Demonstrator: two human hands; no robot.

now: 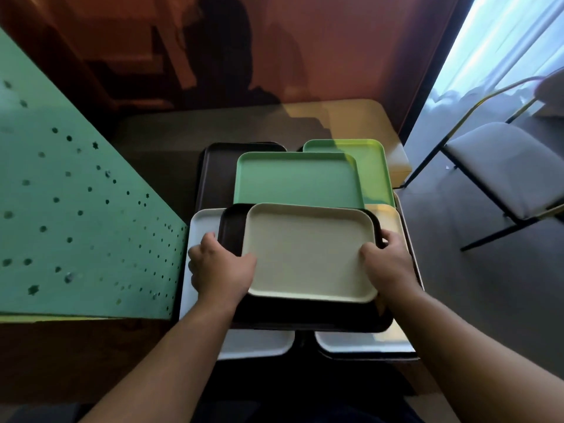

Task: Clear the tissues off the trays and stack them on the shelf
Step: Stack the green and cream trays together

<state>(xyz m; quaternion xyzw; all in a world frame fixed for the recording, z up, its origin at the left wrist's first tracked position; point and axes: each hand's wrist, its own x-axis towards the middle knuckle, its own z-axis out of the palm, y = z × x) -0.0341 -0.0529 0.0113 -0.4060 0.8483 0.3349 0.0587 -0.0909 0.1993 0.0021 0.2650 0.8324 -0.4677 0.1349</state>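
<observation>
Hands, left hand [221, 267] and right hand [389, 264], clasp cream tray [309, 251] atop black tray [305, 315].

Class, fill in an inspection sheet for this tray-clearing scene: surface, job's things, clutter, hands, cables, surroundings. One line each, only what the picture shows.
Surface: dark tabletop, mostly covered by trays.
Job's things: cream rectangular plastic tray lies on a black tray; behind them a green tray overlaps a second green tray; white trays underneath. No tissues seen.
Clutter: nothing seen.
Hands: left hand and right hand grip opposite short sides of the cream and black trays.
Cables: nothing seen.
Surroundings: green perforated panel at left; grey padded chair at right, by a bright window.
</observation>
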